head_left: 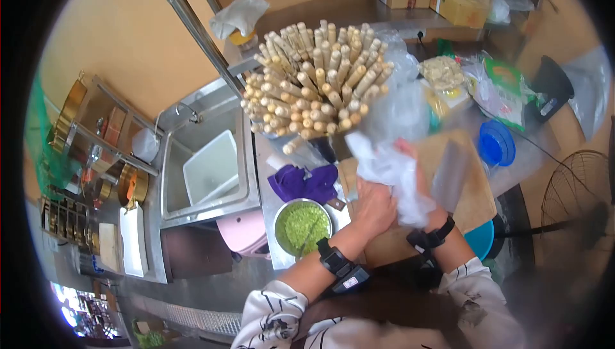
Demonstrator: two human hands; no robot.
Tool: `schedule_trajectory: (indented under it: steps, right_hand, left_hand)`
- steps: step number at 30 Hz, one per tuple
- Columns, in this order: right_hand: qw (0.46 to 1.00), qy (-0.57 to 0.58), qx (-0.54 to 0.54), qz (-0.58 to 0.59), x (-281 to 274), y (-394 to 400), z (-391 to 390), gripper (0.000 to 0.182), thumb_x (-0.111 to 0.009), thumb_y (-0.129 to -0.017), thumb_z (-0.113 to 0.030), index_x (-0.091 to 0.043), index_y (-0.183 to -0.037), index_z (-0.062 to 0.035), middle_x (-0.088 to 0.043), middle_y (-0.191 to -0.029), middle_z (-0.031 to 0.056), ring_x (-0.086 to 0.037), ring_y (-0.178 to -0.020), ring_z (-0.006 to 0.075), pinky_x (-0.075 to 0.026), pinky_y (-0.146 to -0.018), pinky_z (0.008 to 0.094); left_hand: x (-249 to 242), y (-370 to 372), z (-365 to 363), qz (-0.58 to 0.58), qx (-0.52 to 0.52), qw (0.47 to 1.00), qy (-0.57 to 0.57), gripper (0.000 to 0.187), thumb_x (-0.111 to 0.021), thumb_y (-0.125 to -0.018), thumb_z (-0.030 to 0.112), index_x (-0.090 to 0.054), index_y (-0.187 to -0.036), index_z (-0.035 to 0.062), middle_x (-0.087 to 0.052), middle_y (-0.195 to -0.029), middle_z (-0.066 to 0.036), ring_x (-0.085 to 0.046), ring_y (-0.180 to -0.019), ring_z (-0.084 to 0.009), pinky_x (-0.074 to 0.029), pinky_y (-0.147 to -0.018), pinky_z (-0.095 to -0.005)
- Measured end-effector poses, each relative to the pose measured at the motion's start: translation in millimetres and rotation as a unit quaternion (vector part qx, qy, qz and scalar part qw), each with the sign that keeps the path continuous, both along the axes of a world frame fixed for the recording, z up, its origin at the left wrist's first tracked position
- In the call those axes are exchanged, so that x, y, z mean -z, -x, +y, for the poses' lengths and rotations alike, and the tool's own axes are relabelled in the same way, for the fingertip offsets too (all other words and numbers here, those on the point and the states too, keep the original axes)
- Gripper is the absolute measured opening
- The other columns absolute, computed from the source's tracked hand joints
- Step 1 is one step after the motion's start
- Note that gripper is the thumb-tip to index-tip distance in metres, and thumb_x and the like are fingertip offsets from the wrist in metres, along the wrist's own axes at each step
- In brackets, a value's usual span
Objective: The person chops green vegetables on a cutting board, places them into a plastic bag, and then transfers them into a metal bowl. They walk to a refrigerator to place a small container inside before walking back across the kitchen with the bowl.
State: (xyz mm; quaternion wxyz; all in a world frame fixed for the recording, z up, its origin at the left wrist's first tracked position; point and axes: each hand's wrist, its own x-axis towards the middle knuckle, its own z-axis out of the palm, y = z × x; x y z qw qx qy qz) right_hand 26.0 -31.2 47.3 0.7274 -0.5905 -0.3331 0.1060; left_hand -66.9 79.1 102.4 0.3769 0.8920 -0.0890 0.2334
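Note:
A crumpled white plastic bag [394, 173] is held up over the wooden cutting board [477, 208]. My left hand [377, 207] is closed at the bag's left side, its fingers curled into the plastic. On the other side my right hand [419, 168] grips the bag too, partly covered by it and slightly blurred. A grey, blade-like shape [450, 173] lies on the board to the right of my right hand. Left of the board stands a metal bowl [277, 224] of finely chopped greens [301, 226], with a utensil in it.
A large bunch of light wooden-looking sticks [320, 80] stands upright behind the board. A purple cloth [304, 183] lies by the bowl. To the left is a sink [170, 189] with a white tub [211, 166]. Blue bowls [496, 142] and packets [503, 92] sit at right.

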Motion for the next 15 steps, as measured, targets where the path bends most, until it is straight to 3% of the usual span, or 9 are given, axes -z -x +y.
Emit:
schedule_trajectory:
  steps: [2, 3, 5, 7, 9, 10, 12, 13, 15]
  right_hand:
    - [0.962, -0.174, -0.137, 0.160, -26.9, 11.5, -16.3, 0.038, -0.058, -0.079, -0.012, -0.048, -0.114, -0.0011, -0.044, -0.121, 0.0128, -0.040, -0.117, 0.0239, -0.033, -0.098, 0.0343]
    - [0.963, -0.195, -0.109, 0.149, -55.5, 24.9, -21.5, 0.035, -0.056, -0.080, -0.012, -0.050, -0.113, -0.0023, -0.047, -0.117, 0.0114, -0.043, -0.113, 0.0236, -0.035, -0.095, 0.0345]
    - [0.992, -0.099, 0.080, 0.000, -106.1, 52.1, -27.2, 0.029, -0.052, -0.081, -0.011, -0.053, -0.109, -0.0047, -0.053, -0.110, 0.0087, -0.048, -0.105, 0.0231, -0.039, -0.089, 0.0347]
    - [0.927, 0.110, 0.279, -0.227, -96.6, 36.6, -29.7, 0.029, -0.051, -0.078, -0.009, -0.057, -0.106, -0.0066, -0.056, -0.108, 0.0084, -0.051, -0.100, 0.0247, -0.040, -0.087, 0.0355]
    - [0.872, 0.196, 0.320, -0.314, -87.2, 37.7, -34.2, 0.030, -0.051, -0.076, -0.008, -0.057, -0.106, -0.0070, -0.056, -0.109, 0.0094, -0.051, -0.101, 0.0263, -0.039, -0.088, 0.0363]
    - [0.899, 0.165, 0.293, -0.282, -90.9, 47.4, -30.8, 0.029, -0.050, -0.078, -0.008, -0.056, -0.107, -0.0069, -0.056, -0.109, 0.0092, -0.050, -0.102, 0.0260, -0.039, -0.089, 0.0365]
    - [0.991, -0.128, 0.027, 0.032, -104.3, 69.4, -13.8, 0.028, -0.046, -0.084, -0.011, -0.053, -0.110, -0.0032, -0.056, -0.107, 0.0114, -0.051, -0.104, 0.0259, -0.039, -0.091, 0.0370]
    - [0.947, -0.251, -0.051, 0.194, -112.5, 80.7, -4.8, 0.028, -0.043, -0.087, -0.013, -0.051, -0.111, -0.0013, -0.057, -0.106, 0.0125, -0.051, -0.104, 0.0259, -0.038, -0.092, 0.0373]
    - [0.895, -0.274, -0.225, 0.269, -139.3, 88.5, -2.0, 0.030, -0.039, -0.090, -0.015, -0.048, -0.112, 0.0033, -0.056, -0.108, 0.0155, -0.051, -0.106, 0.0262, -0.037, -0.096, 0.0380]
  left_hand:
    - [-16.4, 6.8, -2.4, -0.005, 0.034, 0.998, 0.058, 0.055, -0.057, -0.074, 0.012, -0.040, -0.125, 0.0009, -0.034, -0.131, -0.023, -0.027, -0.125, -0.0383, -0.020, -0.103, -0.0448]
    - [-25.9, 11.9, 1.8, -0.008, 0.065, 0.991, 0.118, 0.065, -0.059, -0.072, 0.010, -0.032, -0.130, -0.0023, -0.029, -0.135, -0.024, -0.023, -0.128, -0.0384, -0.016, -0.106, -0.0437]
    - [-44.9, 28.4, 19.1, -0.031, 0.087, 0.969, 0.228, 0.081, -0.063, -0.072, 0.014, -0.016, -0.136, -0.0018, -0.018, -0.141, -0.022, -0.017, -0.132, -0.0350, -0.013, -0.108, -0.0393]
    - [-49.9, 35.2, 19.1, 0.047, 0.079, 0.975, 0.203, 0.100, -0.072, -0.065, 0.019, -0.005, -0.137, -0.0019, -0.012, -0.142, -0.024, -0.015, -0.133, -0.0336, -0.014, -0.108, -0.0391]
    - [-51.7, 40.9, 10.3, 0.105, 0.083, 0.980, 0.149, 0.108, -0.075, -0.060, 0.021, -0.003, -0.137, -0.0028, -0.010, -0.142, -0.026, -0.014, -0.133, -0.0343, -0.016, -0.108, -0.0394]
    - [-49.3, 41.1, 2.0, 0.125, 0.073, 0.985, 0.097, 0.115, -0.078, -0.057, 0.025, -0.001, -0.136, -0.0055, -0.009, -0.141, -0.029, -0.015, -0.132, -0.0357, -0.018, -0.107, -0.0404]
    - [-40.2, 34.6, -3.6, 0.130, 0.075, 0.988, 0.042, 0.112, -0.078, -0.057, 0.026, -0.005, -0.137, -0.0042, -0.014, -0.140, -0.028, -0.020, -0.130, -0.0355, -0.020, -0.106, -0.0403]
    - [-38.0, 33.5, -4.9, 0.132, 0.076, 0.988, 0.014, 0.111, -0.078, -0.057, 0.027, -0.008, -0.137, -0.0036, -0.017, -0.139, -0.028, -0.022, -0.130, -0.0354, -0.021, -0.106, -0.0402]
    - [-39.7, 36.8, -3.9, 0.158, 0.113, 0.957, 0.217, 0.089, -0.075, -0.061, 0.023, -0.027, -0.133, 0.0016, -0.032, -0.134, -0.021, -0.033, -0.124, -0.0313, -0.026, -0.103, -0.0383]
